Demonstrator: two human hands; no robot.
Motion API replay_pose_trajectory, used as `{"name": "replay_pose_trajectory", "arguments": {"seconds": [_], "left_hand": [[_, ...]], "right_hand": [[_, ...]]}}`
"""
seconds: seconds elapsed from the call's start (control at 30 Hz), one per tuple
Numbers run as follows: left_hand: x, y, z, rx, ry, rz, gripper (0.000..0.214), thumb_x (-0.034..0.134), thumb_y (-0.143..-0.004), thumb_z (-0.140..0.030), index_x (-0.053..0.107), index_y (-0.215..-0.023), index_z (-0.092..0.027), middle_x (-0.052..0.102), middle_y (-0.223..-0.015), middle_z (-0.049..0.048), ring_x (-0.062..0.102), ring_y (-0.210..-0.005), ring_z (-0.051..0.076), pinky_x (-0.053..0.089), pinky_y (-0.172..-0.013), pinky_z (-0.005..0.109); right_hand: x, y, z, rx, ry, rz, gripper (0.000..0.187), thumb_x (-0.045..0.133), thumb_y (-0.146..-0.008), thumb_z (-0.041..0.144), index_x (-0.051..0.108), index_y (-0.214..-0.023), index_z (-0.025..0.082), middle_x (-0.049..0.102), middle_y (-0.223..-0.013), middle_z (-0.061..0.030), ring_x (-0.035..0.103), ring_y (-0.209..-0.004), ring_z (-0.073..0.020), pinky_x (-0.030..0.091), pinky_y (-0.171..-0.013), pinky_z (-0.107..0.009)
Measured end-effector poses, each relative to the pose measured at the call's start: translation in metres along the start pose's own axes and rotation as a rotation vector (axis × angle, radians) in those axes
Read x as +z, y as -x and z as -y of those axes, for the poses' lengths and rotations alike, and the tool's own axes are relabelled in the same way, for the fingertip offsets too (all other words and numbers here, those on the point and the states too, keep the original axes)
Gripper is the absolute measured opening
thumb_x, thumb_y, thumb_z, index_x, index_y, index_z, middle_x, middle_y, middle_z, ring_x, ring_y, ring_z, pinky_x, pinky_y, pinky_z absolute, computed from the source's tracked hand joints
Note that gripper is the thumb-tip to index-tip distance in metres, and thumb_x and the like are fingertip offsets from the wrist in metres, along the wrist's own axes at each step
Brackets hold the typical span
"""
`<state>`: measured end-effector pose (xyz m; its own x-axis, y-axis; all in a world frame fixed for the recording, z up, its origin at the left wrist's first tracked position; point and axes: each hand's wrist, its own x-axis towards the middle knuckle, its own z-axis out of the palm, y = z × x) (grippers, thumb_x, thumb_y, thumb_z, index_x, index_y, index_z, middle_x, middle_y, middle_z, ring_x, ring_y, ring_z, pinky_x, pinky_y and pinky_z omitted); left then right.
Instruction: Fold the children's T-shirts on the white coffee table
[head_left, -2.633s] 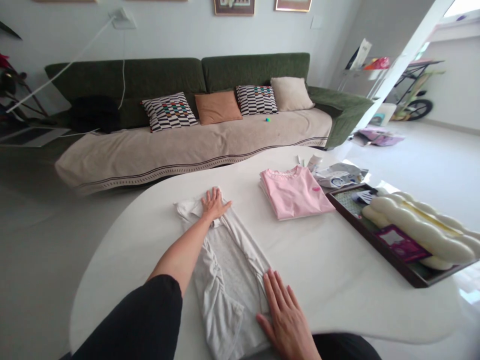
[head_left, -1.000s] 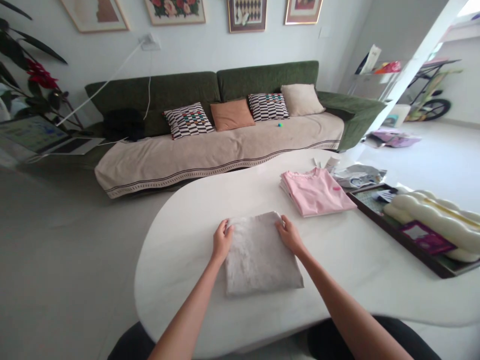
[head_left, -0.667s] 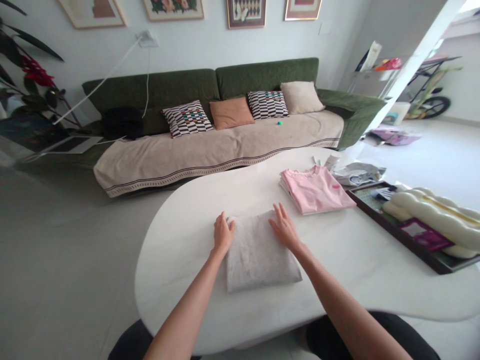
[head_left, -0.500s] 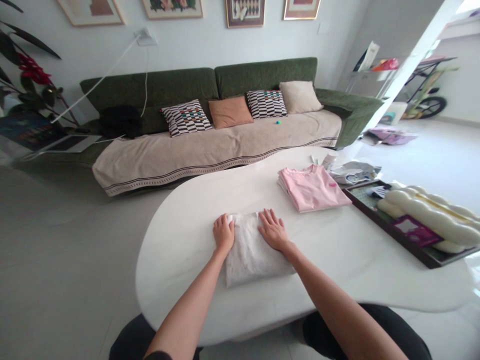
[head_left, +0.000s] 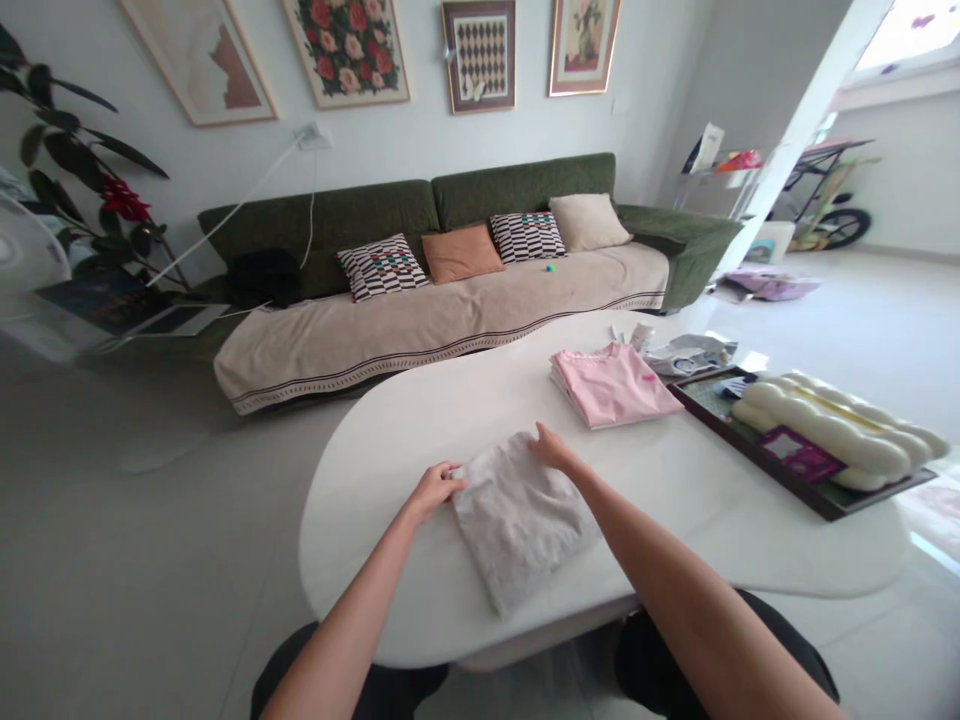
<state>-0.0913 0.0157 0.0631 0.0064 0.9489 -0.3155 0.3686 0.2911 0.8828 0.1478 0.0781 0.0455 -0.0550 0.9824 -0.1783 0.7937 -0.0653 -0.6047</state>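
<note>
Grey garment, folded, on a white table: it lay askew toward the near edge, apart from a dark tray and the folded pink garment beside that tray. The left hand pinched the far left corner narrowly; the right hand was at the far right corner, whether gripping or merely pressing could not be told. Holding both corners probably kept the folds together. The right forearm hid part of the near side; the underside was unseen.
</note>
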Motion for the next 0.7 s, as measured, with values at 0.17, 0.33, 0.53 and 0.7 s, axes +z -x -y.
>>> {"name": "replay_pose_trajectory", "arguments": {"seconds": [0.17, 0.33, 0.53, 0.7], "left_hand": [[-0.005, 0.017, -0.001, 0.002, 0.096, -0.020, 0.037, 0.062, -0.066, -0.022, 0.057, -0.101, -0.013, 0.065, -0.077, 0.0024, 0.059, -0.065, 0.011, 0.046, -0.058, 0.022], [-0.046, 0.034, -0.049, 0.266, 0.125, -0.135, 0.056, 0.067, -0.063, -0.029, 0.052, -0.114, -0.012, 0.065, -0.086, 0.0041, 0.060, -0.074, 0.014, 0.048, -0.069, 0.025], [-0.044, 0.093, -0.101, 0.701, -0.364, -0.301, 0.039, 0.060, -0.073, -0.028, 0.057, -0.111, -0.021, 0.062, -0.105, 0.0039, 0.057, -0.095, 0.019, 0.043, -0.088, 0.030], [0.003, 0.124, -0.053, 0.820, -0.718, 0.120, 0.041, 0.056, -0.078, -0.025, 0.052, -0.119, -0.027, 0.059, -0.114, 0.0020, 0.053, -0.105, 0.018, 0.034, -0.099, 0.038]], "right_hand": [[-0.005, 0.008, 0.019, 0.036, -0.205, 0.094, 0.022, 0.054, -0.082, 0.030, 0.058, -0.089, 0.010, 0.060, -0.083, -0.0027, 0.058, -0.070, -0.0123, 0.048, -0.064, -0.028], [-0.058, 0.017, 0.043, -0.199, -0.475, 0.117, 0.018, 0.048, -0.076, 0.017, 0.058, -0.086, 0.007, 0.062, -0.071, -0.0003, 0.056, -0.062, -0.0080, 0.042, -0.060, -0.019], [-0.098, 0.041, 0.035, -0.436, -0.659, 0.001, 0.027, 0.051, -0.068, 0.018, 0.054, -0.095, 0.011, 0.062, -0.089, -0.0014, 0.055, -0.083, -0.0104, 0.040, -0.075, -0.021], [-0.072, 0.068, -0.028, -0.403, -0.351, -0.204, 0.039, 0.044, -0.062, 0.005, 0.058, -0.097, 0.016, 0.059, -0.102, -0.0056, 0.053, -0.094, -0.0172, 0.040, -0.084, -0.030]]}}
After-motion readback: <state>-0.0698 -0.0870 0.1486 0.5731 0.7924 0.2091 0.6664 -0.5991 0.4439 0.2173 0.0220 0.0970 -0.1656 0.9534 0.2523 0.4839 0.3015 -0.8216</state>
